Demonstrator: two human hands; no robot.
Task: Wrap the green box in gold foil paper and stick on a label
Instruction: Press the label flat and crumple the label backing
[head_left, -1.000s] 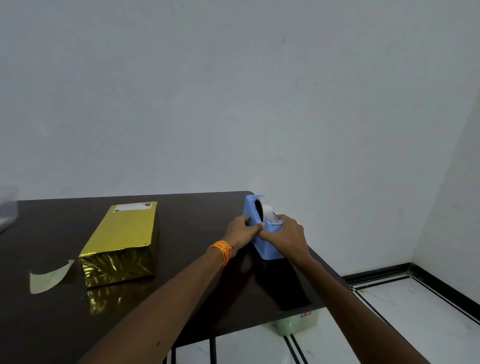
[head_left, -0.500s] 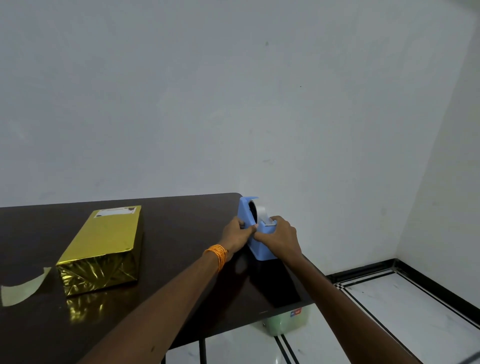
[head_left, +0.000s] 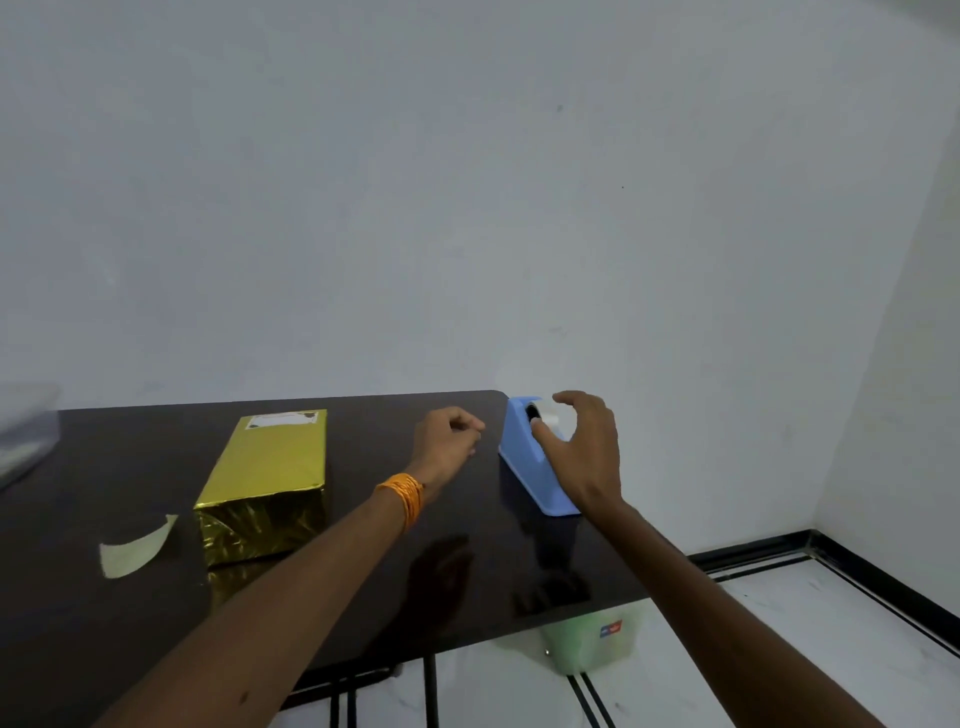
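The box wrapped in gold foil (head_left: 270, 478) lies on the dark table (head_left: 363, 587), left of centre, with a white label (head_left: 280, 420) stuck on its far end. A blue tape dispenser (head_left: 524, 467) stands near the table's far right corner. My right hand (head_left: 582, 452) hovers over the dispenser with fingers spread, its thumb near the tape roll. My left hand (head_left: 449, 441) floats just left of the dispenser, apart from it. Its fingers are loosely curled, and I see nothing in them.
A curled scrap of pale backing paper (head_left: 137, 545) lies left of the box. A blurred clear container (head_left: 26, 431) sits at the table's left edge. Under the right front corner stands a pale green bin (head_left: 597, 639). A white wall runs behind the table.
Both hands were gripping the tape dispenser; now they have let go of it. My left hand has drawn back to the left and my right hand has lifted with fingers spread.
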